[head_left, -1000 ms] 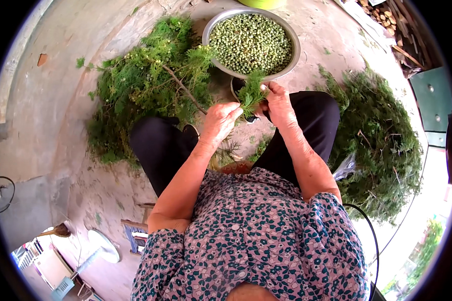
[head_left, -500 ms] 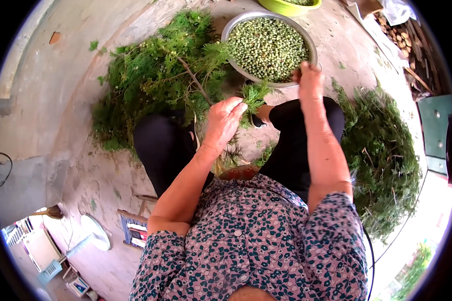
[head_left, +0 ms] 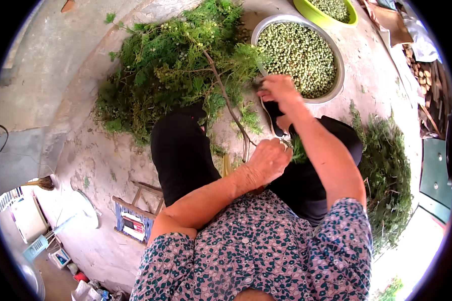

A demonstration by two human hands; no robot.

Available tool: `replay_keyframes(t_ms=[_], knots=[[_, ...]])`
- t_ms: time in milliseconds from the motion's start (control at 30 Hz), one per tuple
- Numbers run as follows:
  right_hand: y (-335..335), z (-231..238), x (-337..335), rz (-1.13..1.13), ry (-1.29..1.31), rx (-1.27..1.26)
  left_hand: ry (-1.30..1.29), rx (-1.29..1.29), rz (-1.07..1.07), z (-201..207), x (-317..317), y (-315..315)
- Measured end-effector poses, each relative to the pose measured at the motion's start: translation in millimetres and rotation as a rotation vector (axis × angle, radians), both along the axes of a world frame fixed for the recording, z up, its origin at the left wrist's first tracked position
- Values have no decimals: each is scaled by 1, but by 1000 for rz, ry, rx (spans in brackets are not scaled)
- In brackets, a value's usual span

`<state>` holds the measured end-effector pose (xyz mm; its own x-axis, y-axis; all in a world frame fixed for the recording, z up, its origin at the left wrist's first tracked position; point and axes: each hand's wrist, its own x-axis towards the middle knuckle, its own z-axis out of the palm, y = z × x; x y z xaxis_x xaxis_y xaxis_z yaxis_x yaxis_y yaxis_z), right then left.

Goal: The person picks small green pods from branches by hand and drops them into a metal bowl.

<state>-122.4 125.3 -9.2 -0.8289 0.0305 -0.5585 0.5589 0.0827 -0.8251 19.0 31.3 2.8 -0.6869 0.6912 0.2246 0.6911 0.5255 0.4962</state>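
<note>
My left hand (head_left: pixel 271 161) is closed in front of my lap, with a green leafy sprig (head_left: pixel 299 149) sticking out on its right side. My right hand (head_left: pixel 282 93) is off the near left rim of the metal basin (head_left: pixel 339 83), its bent fingers blurred; whether they hold anything I cannot make out. Small round green berries (head_left: pixel 299 57) fill the basin. To the left lies a big heap of green conifer-like branches (head_left: pixel 160 65). From it a bare brown stem (head_left: pixel 223 89) runs down toward my left hand; I cannot tell whether they touch.
A yellow-green basin (head_left: pixel 314 16) with more berries stands behind the metal one. On the right lies a heap of darker cut branches (head_left: pixel 386 175). At the left are a small wooden stool (head_left: pixel 148 198), a fan (head_left: pixel 85 210) and a broom (head_left: pixel 42 182). Firewood (head_left: pixel 427 80) is piled far right.
My right hand has moved left, from the basin's near right edge to its near left side. The left hand has come down and right toward my lap with the sprig. The view has shifted.
</note>
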Motion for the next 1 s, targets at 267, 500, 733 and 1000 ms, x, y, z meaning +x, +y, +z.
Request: replay_keyframes(t_ms=[267,500,733,1000], knots=[[-32,-28,0,-134,-104,-591,-100,-136,-127,-15,16,10],[-45,-42,-4,35,-286,-501,-71,88,-67,-16,18,16],[-37,-34,21,281,1,-316,-334,-596,108,43,-34,-34],[-37,-30,51,458,461,150,-1142,946,596,22,-98,-75]])
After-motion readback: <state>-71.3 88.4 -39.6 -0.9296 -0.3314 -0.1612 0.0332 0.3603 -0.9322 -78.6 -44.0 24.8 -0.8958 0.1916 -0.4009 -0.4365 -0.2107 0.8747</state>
